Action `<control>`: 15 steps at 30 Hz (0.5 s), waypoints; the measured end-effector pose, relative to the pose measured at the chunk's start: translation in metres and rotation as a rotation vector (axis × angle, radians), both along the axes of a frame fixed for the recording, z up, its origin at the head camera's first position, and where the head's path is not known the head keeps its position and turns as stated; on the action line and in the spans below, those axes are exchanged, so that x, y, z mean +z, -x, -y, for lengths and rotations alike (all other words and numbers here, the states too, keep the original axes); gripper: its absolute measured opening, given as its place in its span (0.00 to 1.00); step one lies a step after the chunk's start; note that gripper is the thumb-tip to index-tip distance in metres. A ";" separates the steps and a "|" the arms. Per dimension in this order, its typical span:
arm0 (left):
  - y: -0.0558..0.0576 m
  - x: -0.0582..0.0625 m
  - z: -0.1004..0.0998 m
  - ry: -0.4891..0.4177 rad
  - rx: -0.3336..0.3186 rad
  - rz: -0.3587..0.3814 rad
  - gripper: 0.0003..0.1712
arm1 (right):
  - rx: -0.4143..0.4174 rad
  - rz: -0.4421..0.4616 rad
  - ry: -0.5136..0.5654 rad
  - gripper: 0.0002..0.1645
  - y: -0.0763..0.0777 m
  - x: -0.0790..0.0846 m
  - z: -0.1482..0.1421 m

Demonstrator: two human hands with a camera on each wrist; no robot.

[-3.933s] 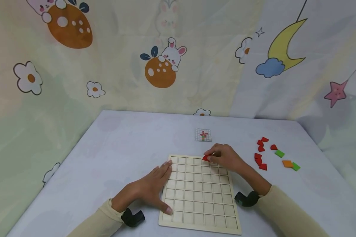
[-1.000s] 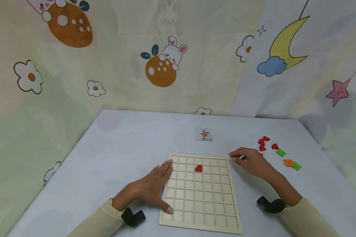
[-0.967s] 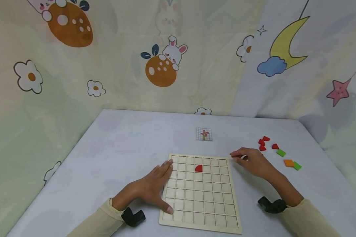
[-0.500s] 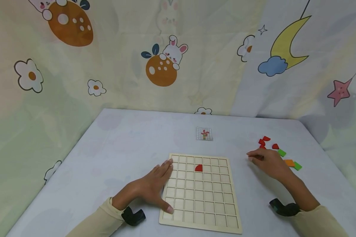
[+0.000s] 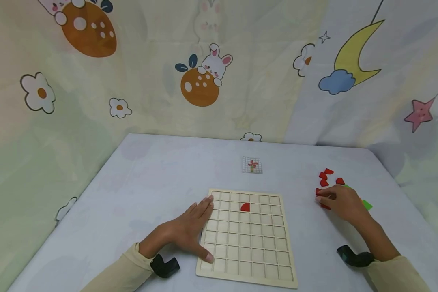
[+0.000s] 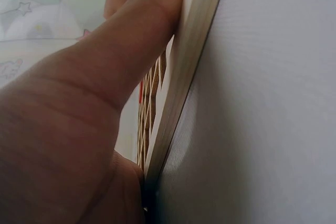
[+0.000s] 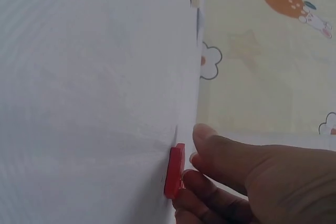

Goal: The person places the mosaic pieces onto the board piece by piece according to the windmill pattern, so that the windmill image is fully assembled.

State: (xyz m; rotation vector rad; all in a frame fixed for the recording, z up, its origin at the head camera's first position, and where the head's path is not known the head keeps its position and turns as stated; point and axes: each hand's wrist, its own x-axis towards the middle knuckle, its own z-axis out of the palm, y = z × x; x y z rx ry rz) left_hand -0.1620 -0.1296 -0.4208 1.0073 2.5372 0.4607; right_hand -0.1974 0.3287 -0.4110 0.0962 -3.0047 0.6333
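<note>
In the head view my left hand (image 5: 187, 231) lies with fingers spread on the left edge of a pale wooden grid board (image 5: 237, 282), thumb on its lower left cells. The left wrist view shows the thumb along the side of the board (image 6: 181, 85). One red quarter-round tile (image 5: 245, 207) sits in a cell of the second row. To the right of the board, my right hand (image 5: 343, 202) is over a small cluster of red tiles (image 5: 318, 192), partly hiding them. The right wrist view has its fingertips right beside a red tile (image 7: 174, 174), the thumb apart from it.
More red tiles (image 5: 324, 183) lie just behind the right hand. A green tile (image 5: 367, 205) shows beyond that hand, which mostly covers an orange tile and another green one. A small card with a gridded pinwheel picture (image 5: 252, 165) lies behind the board.
A red tile, earlier held by my right hand over the board, now lies in a cell. The right hand has moved right to the loose red tiles. The left hand stays put.
</note>
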 end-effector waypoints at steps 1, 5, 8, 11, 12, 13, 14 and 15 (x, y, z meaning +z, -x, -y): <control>0.000 0.000 0.000 0.003 0.001 -0.003 0.78 | -0.004 0.012 -0.007 0.22 0.000 0.000 -0.001; 0.001 0.000 0.000 0.017 0.008 -0.013 0.79 | -0.013 0.020 -0.017 0.26 0.001 0.000 -0.002; 0.000 -0.001 0.000 0.016 0.006 -0.009 0.79 | -0.028 0.019 -0.017 0.27 0.000 -0.001 -0.001; 0.001 -0.002 0.000 0.006 0.002 0.000 0.79 | -0.048 0.024 -0.011 0.27 0.000 -0.002 -0.001; 0.001 -0.002 0.000 0.002 0.002 0.003 0.79 | -0.049 0.022 -0.010 0.28 0.000 -0.003 -0.001; 0.001 -0.002 0.000 0.000 0.004 0.005 0.79 | -0.051 0.020 -0.008 0.28 0.000 -0.003 -0.001; 0.001 -0.002 -0.001 -0.002 0.006 0.007 0.79 | -0.050 0.019 -0.008 0.29 0.000 -0.004 -0.001; 0.000 -0.002 -0.001 -0.003 0.007 0.008 0.79 | -0.049 0.015 -0.009 0.29 0.001 -0.004 -0.001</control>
